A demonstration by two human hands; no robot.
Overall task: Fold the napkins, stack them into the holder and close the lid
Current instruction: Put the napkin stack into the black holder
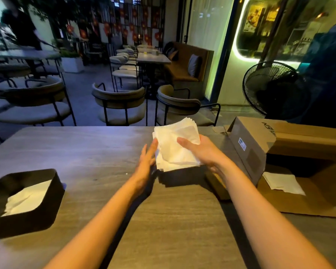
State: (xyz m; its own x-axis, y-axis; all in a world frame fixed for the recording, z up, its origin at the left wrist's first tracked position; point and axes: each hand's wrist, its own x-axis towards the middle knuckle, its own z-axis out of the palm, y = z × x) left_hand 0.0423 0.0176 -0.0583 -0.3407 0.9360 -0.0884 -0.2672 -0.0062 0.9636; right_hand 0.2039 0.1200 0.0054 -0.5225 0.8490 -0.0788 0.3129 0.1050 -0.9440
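Right hand [202, 152] gripped the napkin stack [176, 144] at frame centre, thumb on top. Left hand [146, 162] lay open, flat against the stack's left edge. Holder [25, 200] sat lower left.

Open cardboard box [248, 150] right, black fan [270, 88] behind, chairs [118, 101] beyond table [81, 152]

Table [97, 152] bare between holder [27, 216] at left and napkin stack [175, 148]; cardboard box [260, 144] blocks right side.

Both bare forearms reached forward.
The right hand [200, 150] was closed in a grip, thumb on top; the left hand [146, 162] was flat, fingers extended.
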